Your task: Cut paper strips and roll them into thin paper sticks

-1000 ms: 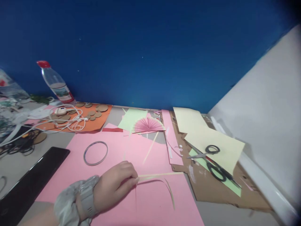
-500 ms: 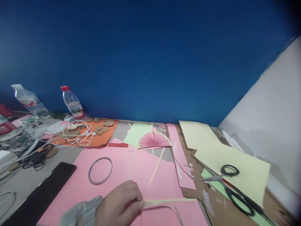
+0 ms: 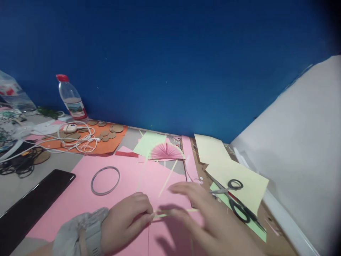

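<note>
My left hand (image 3: 129,220), with a grey band at its wrist, rests over the pink paper (image 3: 80,185). Its thumb and fingertips pinch the end of a thin pale yellow-green paper strip (image 3: 161,215). Over the strip reaches my right hand (image 3: 202,217), somewhat blurred, with thumb and fingers apart and nothing seen between them. Its shadow falls on the pink paper below. A ring of grey tape (image 3: 106,180) lies flat beyond my left hand. Farther back sits a folded pink paper fan (image 3: 167,152) with a pale edge.
Scissors (image 3: 226,191) with black handles lie on pale yellow paper (image 3: 239,177) at the right. A black phone-like slab (image 3: 37,206) is at the left. Behind it are white cables (image 3: 80,137), a red-capped bottle (image 3: 71,97) and orange paper (image 3: 117,140). A blue wall (image 3: 170,71) closes the back.
My right hand has come into view from the lower right, over the paper strip. My left hand keeps its pinch. The whole view has shifted a little.
</note>
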Motion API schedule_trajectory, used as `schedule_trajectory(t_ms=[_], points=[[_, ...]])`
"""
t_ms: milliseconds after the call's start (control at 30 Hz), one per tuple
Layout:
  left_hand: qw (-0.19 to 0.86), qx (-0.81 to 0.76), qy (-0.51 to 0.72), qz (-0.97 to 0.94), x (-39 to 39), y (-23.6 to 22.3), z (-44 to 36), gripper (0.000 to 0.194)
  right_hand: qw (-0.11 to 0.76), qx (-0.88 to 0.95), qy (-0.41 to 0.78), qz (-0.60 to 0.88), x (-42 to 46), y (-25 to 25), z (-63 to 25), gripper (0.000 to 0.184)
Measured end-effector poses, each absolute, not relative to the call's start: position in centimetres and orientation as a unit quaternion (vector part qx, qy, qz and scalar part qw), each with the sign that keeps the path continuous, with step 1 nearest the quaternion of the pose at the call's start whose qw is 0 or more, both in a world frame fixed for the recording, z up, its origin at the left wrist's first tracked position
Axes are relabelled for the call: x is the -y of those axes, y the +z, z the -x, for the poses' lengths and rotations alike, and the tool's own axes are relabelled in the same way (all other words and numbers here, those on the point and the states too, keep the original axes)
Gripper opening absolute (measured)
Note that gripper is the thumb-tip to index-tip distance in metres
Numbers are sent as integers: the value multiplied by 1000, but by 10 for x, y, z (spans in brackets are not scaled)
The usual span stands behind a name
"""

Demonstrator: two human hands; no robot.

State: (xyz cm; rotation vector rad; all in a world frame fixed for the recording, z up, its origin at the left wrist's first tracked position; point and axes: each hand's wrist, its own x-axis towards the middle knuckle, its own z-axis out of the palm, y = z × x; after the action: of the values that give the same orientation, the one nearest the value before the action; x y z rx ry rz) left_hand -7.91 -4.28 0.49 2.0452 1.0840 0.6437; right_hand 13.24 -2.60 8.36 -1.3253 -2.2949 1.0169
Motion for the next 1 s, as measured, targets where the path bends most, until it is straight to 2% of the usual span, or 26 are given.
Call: schedule_trajectory(t_ms=[133,267,400,500,767,1000], points=[[346,-412,241,-808,44,6,78,23,120,796,364,468,32,56,-114,9],[341,-409,236,-813,42,6,79,23,126,754,420,488,38,37,-110,14],[348,-405,234,-813,42,6,80,23,114,702,520,473,35,37,-113,20],[359,-423,242,-796,41,6,81,20,128,683,544,471,34,36,-112,25],[335,-519,220,-755,31,5,83,10,123,716,461,510,37,23,-112,27],[295,-529,191,-772,30,1,78,14,92,755,423,492,32,21,-114,26]])
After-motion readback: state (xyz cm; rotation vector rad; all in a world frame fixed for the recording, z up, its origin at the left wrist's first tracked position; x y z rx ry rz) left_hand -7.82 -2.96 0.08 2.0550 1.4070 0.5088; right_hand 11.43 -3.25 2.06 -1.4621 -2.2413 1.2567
